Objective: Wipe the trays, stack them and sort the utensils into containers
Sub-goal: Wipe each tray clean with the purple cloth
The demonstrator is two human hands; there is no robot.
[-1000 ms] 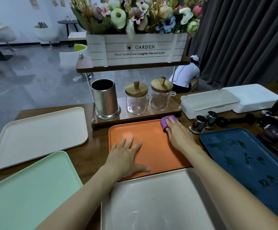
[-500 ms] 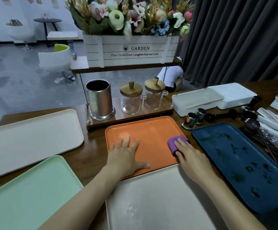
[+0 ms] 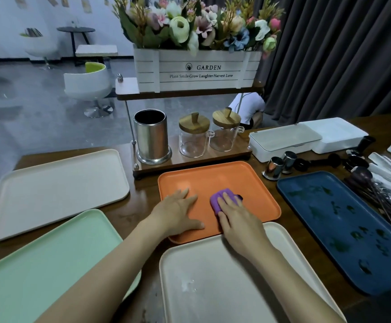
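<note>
moved: small purple folded cloth [image 3: 222,198] and right hand [image 3: 238,216] are now sitting mid-tray, just beside the left hand [image 3: 178,213], having slid in from the tray's right edge.
right hand: lying fingers-flat over the cloth, pressing it onto the orange rounded-rectangle plastic tray [image 3: 250,187].
left hand: spreading wide and flat on the tray's near-left part, holding nothing, likely bracing it.
tray place: lying on the dark wooden desk [image 3: 143,197], its near edge meeting the pale cream tray [image 3: 213,290]; which is overlapping, i cannot tell.
risk: wiping further left is probably going to bump the bracing hand; easing that brace is likely letting the slick tray skate toward the navy blue tray [image 3: 357,231].
materials: trays are looking smooth and matte, with shallow rims and rounded corners; the cloth is looking soft; the navy tray is carrying dark smears.
</note>
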